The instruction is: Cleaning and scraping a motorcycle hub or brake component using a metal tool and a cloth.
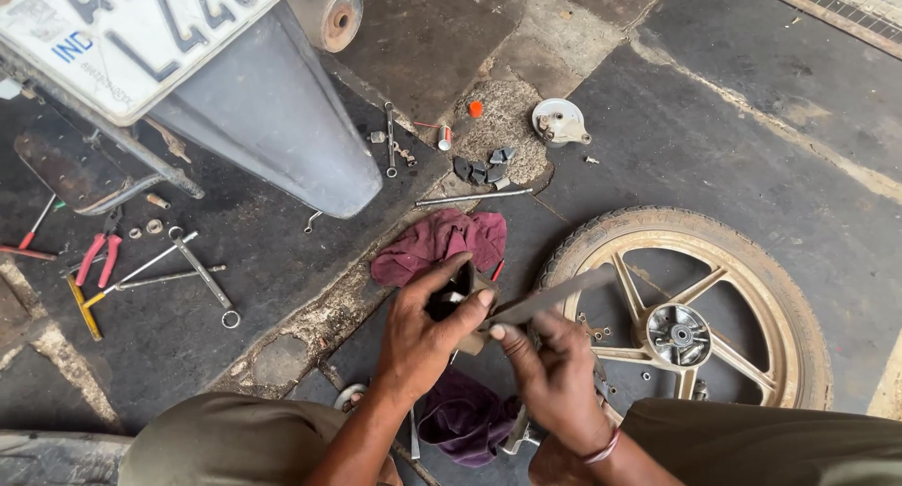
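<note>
My left hand (425,331) grips a small dark hollow metal part (458,293), thumb and fingers wrapped round its rim. My right hand (554,373) holds a long flat metal file (554,296) whose near end lies against that part, while the blade points up to the right over the wheel. Both hands work above a maroon rag (442,242) on the greasy floor. A second dark purple cloth (465,420) lies under my wrists.
A motorcycle wheel (686,331) with beige alloy spokes lies flat at the right. A grey rear mudguard (272,110) with a number plate stands upper left. Pliers (99,256), spanners (202,272), a long rod (474,198), rubber blocks (484,169) and a round metal plate (561,122) are scattered about.
</note>
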